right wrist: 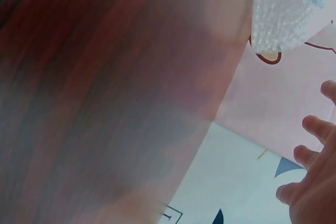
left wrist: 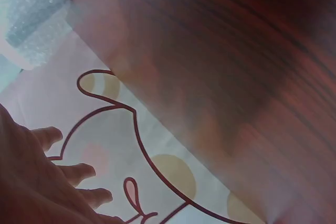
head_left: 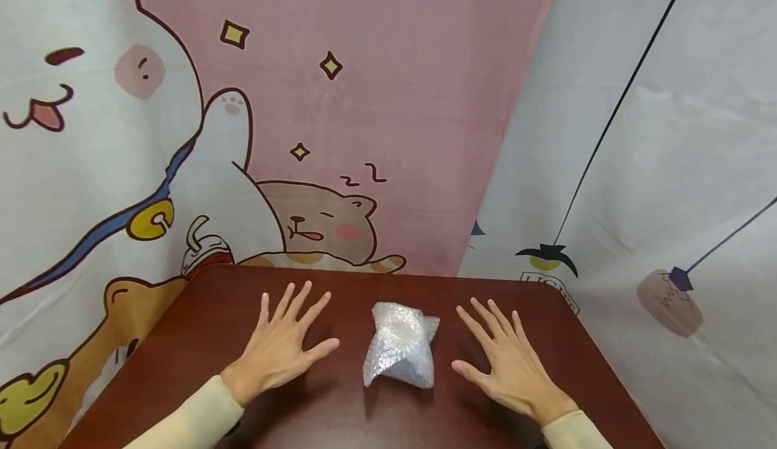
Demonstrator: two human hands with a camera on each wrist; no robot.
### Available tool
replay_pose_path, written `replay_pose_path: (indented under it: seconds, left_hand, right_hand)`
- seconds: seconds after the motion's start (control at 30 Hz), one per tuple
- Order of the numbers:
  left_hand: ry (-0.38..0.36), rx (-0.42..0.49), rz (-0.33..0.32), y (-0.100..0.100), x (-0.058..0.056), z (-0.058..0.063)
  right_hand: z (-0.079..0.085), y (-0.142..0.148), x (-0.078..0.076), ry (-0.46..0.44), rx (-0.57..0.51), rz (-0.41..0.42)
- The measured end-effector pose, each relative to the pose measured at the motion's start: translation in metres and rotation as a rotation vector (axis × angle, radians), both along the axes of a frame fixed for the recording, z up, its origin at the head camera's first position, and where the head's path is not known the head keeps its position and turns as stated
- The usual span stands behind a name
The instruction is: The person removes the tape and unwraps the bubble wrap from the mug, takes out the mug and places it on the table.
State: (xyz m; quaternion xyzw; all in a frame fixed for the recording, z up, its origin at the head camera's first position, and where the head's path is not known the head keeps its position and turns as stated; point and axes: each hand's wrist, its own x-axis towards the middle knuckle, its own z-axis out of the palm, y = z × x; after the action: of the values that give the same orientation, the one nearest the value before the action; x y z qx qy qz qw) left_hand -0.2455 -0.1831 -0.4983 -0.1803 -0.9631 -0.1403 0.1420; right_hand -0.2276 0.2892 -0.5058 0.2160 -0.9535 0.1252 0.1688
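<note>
Head view: A person's left hand [head_left: 282,344] and right hand [head_left: 510,365], each with 5 fingers spread wide, hover above a dark red-brown counter [head_left: 182,341], pale sleeves [head_left: 197,415] at the wrists. Between the 2, near but apart from both, a crumpled bubble-wrap packet [head_left: 400,348] sits on the counter. Behind hangs a pink backdrop [head_left: 419,98] printed with 3 yellow sparkles [head_left: 330,65] and a dozing bear [head_left: 328,226].

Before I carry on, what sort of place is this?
Probably a makeshift indoor work booth: a cartoon-printed fabric backdrop hangs beyond a dark reddish-brown, wood-grained tabletop, and a bubble-wrap package suggests packing or handling work.
</note>
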Motion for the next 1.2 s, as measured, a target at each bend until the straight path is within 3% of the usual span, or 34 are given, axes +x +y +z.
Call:
replay_pose_path:
  seconds: [0.37, 0.67, 1.2]
  left_hand:
    - [0.031, -0.004, -0.059, 0.025, 0.004, 0.011]
    - [-0.009, -0.009, -0.111, 0.044, 0.01, 0.016]
    - [-0.009, -0.001, -0.199, 0.07, 0.015, 0.023]
  right_hand:
    - [0.009, -0.014, -0.001, 0.038, -0.012, 0.042]
    - [0.013, -0.03, -0.001, 0.048, -0.02, 0.081]
    - [0.011, -0.047, -0.004, 0.066, -0.009, 0.131]
